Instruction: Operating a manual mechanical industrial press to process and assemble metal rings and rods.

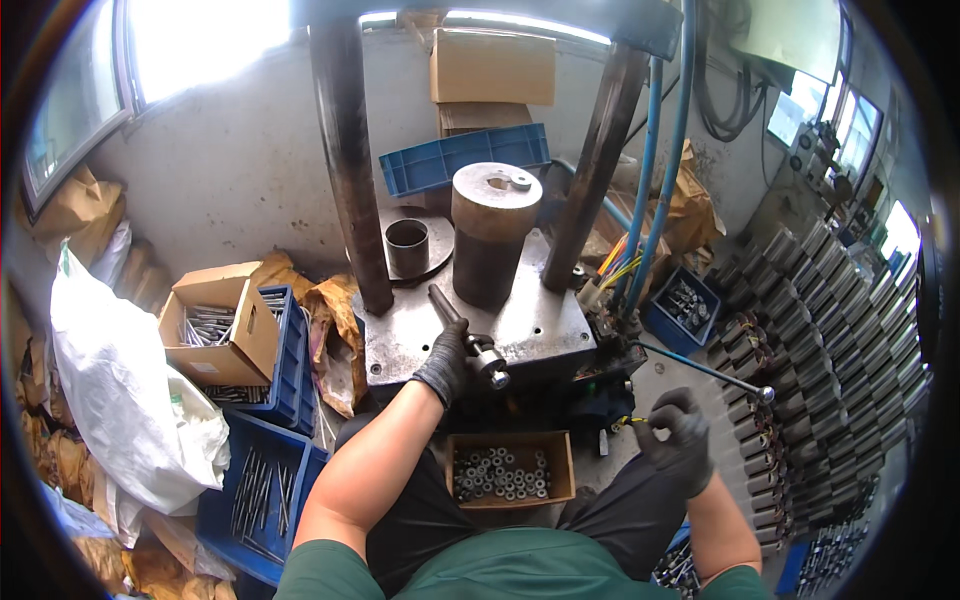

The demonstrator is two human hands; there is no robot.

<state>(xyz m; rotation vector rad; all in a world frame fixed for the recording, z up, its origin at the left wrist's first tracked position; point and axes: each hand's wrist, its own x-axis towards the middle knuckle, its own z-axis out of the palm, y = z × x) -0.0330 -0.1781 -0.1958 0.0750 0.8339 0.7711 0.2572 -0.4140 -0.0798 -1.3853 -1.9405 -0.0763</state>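
The left hand (445, 362) grips the steel shaft (462, 330), whose long axis runs diagonally from the press plate (540, 325) toward the person; the right hand (682, 432) pinches a small yellow-tipped part (630, 421), well apart.

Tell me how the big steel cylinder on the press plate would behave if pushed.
The steel cylinder looks solid and thick, so it is probably very heavy and would resist a shove. It stands upright on a flat end on the press plate, so it seems unlikely to tip. Laid on its side, its round wall would likely roll.
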